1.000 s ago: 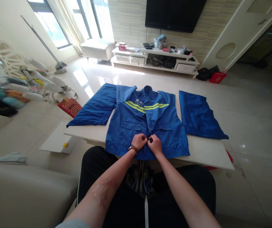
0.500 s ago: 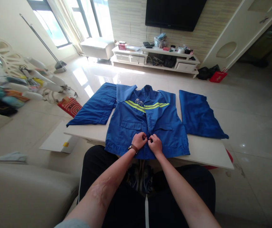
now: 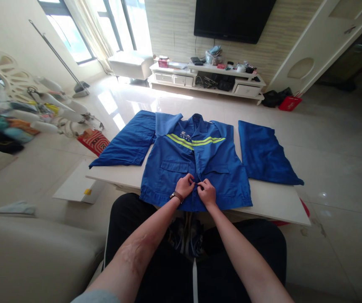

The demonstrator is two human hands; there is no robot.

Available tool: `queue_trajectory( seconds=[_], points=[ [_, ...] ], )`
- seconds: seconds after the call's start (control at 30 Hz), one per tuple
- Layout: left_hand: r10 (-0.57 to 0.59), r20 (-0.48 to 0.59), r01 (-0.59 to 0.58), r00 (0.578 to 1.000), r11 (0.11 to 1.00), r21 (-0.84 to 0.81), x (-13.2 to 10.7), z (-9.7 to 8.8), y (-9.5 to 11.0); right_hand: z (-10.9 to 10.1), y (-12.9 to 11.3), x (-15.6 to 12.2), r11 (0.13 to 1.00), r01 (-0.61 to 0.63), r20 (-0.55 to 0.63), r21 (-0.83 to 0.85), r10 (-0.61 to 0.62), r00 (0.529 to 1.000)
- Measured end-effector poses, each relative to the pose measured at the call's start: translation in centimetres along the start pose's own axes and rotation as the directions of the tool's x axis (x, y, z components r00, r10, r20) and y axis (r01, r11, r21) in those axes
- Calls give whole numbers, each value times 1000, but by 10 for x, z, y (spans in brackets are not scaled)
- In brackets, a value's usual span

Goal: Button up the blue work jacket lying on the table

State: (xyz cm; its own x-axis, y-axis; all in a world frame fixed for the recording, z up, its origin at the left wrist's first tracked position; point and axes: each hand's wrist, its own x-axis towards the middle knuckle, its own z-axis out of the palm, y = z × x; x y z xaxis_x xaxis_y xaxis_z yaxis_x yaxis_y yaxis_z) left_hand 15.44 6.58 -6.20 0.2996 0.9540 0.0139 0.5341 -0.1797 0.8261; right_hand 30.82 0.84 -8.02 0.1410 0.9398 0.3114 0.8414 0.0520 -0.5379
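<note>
A blue work jacket (image 3: 174, 153) with yellow-green reflective stripes lies front side up on a pale table (image 3: 272, 201), its collar pointing away from me. My left hand (image 3: 185, 185), with a watch (image 3: 177, 196) on the wrist, pinches the jacket's front edge low on the middle opening. Close beside it, my right hand (image 3: 206, 191) pinches the other front edge. The fingertips of both hands nearly meet; any button or fastener between them is too small to make out. Above the hands the front edges overlap unevenly.
Folded blue garments lie on both sides of the jacket, one at the left (image 3: 126, 141) and one at the right (image 3: 264, 153). A beige sofa (image 3: 35, 252) is at my left. Beyond the table stand a TV cabinet (image 3: 181, 80) and a red bag (image 3: 290, 102).
The fingers of both hands have shifted slightly at the jacket's front opening. The jacket and the folded garments lie as before.
</note>
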Motion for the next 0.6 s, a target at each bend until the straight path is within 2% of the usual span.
queue_trajectory(
  seconds=[0.23, 0.43, 0.6],
  points=[
    [6, 9, -6, 1000, 1000, 19, -1, -1, 2, 1, 0, -2, 998, 0, -14, -60, -1, 1000],
    [55, 16, -56, 998, 998, 42, -3, -2, 4, -1, -4, 0, 986, 28, 37, -167, -22, 999],
    [14, -6, -13, 1000, 1000, 27, -1, -1, 4, 0, -3, 0, 988, 12, 33, -157, -7, 999]
  ],
)
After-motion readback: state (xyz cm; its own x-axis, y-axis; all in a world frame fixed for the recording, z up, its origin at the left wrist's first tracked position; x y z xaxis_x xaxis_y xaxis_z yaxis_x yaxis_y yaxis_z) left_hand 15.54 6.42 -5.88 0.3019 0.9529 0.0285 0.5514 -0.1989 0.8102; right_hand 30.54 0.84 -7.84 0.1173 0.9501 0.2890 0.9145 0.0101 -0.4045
